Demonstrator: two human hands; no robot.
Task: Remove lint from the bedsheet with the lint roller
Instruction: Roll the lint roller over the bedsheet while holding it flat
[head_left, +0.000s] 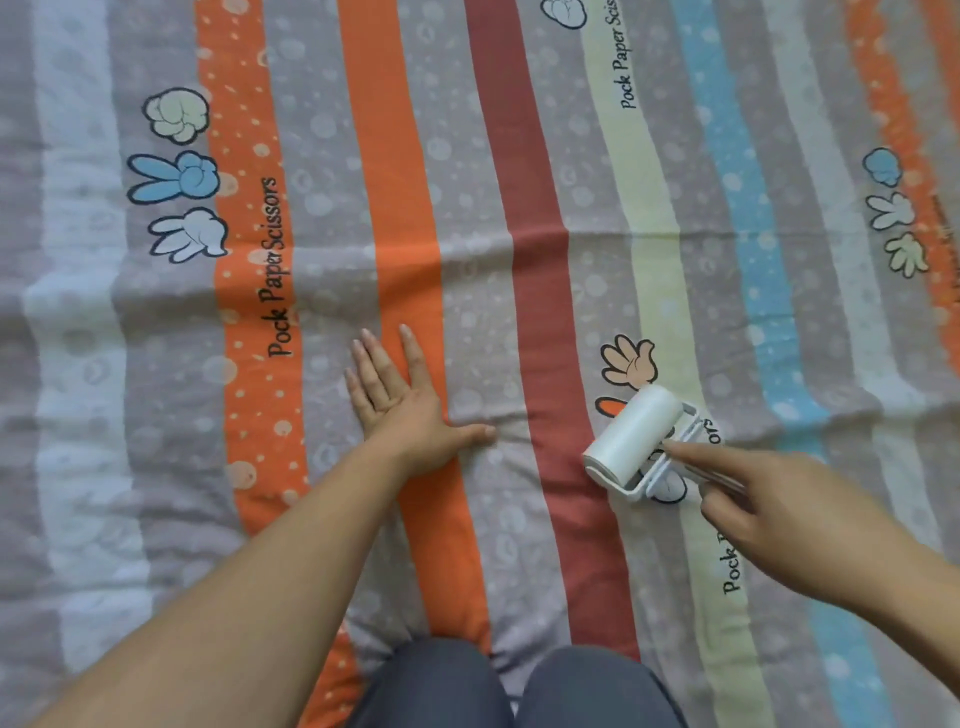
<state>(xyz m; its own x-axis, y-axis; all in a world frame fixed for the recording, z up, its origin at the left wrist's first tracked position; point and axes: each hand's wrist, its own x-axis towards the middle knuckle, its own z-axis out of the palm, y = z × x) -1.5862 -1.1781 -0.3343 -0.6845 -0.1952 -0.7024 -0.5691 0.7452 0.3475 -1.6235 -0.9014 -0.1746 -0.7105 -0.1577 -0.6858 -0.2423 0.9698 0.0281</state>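
Soft woven cloth striped in orange, grey, brick red, cream and blue, the bedsheet (467, 156) lies faintly rippled under you. Your left hand (410, 400) presses it flat, fingers straight and spread. At three o'clock from it, the lint roller (634, 436), a smooth white cylinder, sits on the cream stripe. Your right hand (779, 499) grips its handle, forefinger stretched along the frame.

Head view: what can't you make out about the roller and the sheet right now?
1. Handle of the roller: head view, mostly hidden in the right hand.
2. Lint on the sheet: head view, too small to tell from the print.
3. Fabric under the left hand: head view, covered by the flat palm.
4. Edges of the sheet: head view, cut off by the frame.
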